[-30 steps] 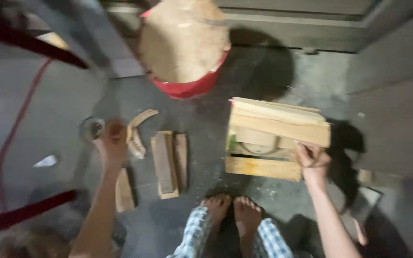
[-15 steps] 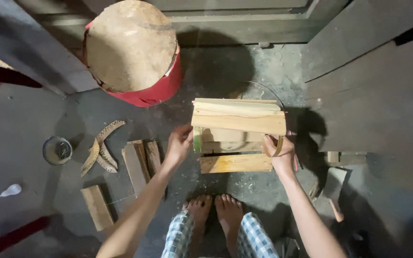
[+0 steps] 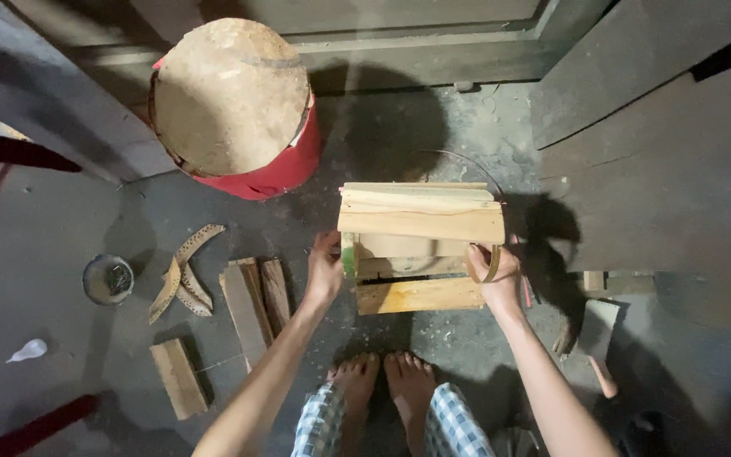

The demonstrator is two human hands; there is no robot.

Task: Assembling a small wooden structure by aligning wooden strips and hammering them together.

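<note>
A small wooden box [image 3: 420, 244] made of pale slats stands on the dark floor in front of my bare feet [image 3: 382, 389]. My left hand [image 3: 325, 272] grips its left side near a green corner piece. My right hand [image 3: 496, 272] holds the right side, fingers wrapped over a curved wooden strip at the box's edge. Both arms reach forward from the bottom of the view.
A red bucket [image 3: 272, 173] covered by a round wooden lid [image 3: 230, 95] stands behind the box. Left of me lie flat wood pieces [image 3: 251, 300], curved strips [image 3: 181, 275], a short block [image 3: 178, 377] and a small tin [image 3: 108, 279]. Dark boards lean at right.
My left hand left the curved strips on the floor and came across to grip the box's left side. The view shifted so the box is now centred.
</note>
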